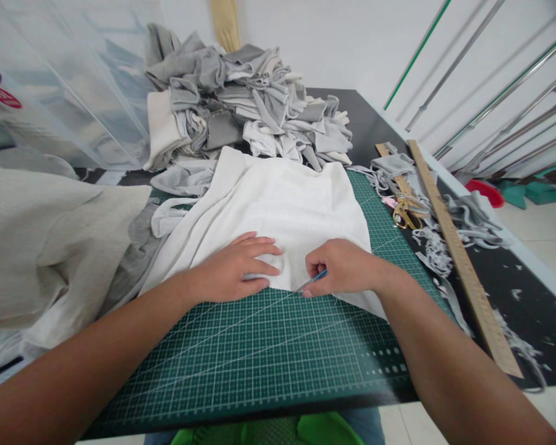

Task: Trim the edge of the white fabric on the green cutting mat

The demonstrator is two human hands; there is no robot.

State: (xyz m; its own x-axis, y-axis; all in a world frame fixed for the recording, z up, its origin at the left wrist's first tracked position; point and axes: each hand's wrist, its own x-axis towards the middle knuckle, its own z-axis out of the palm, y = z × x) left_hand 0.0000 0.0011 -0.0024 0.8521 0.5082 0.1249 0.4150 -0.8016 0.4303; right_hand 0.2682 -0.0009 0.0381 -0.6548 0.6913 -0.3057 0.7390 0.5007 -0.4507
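At our far left, one oatmeal-coloured cloth (50, 228) lies draped over more grey fabric, and behind it stands a clear plastic storage bin (106, 86). Next comes a heap of grey and off-white cloths (259, 99), banked at the back, presumably to leave us working room in front; they overlap too much for us to count. One yellow glove (225, 28) hangs on the wall above.

Our left hand (243, 266) lies palm down, fingers extended and slightly spread, gripping nothing; we take it to be keeping the cloth flat and still. Beneath it, one white fabric piece (296, 191) spreads over a single green cutting mat (231, 352), its near edge between our hands. We probably have the mat there to protect the tabletop.

Our right hand (336, 266) is curled closed around one slim blue tool (323, 274), pinched low so its tip meets that edge, likely for control; we cannot tell its exact kind.

Further right we count one pair of gold-handled scissors (405, 213) and two wooden rulers, one long (463, 259), one partly covered by grey scraps, all seemingly set aside yet within reach. Frayed trimmings (435, 250) lie around them, too tangled to count.
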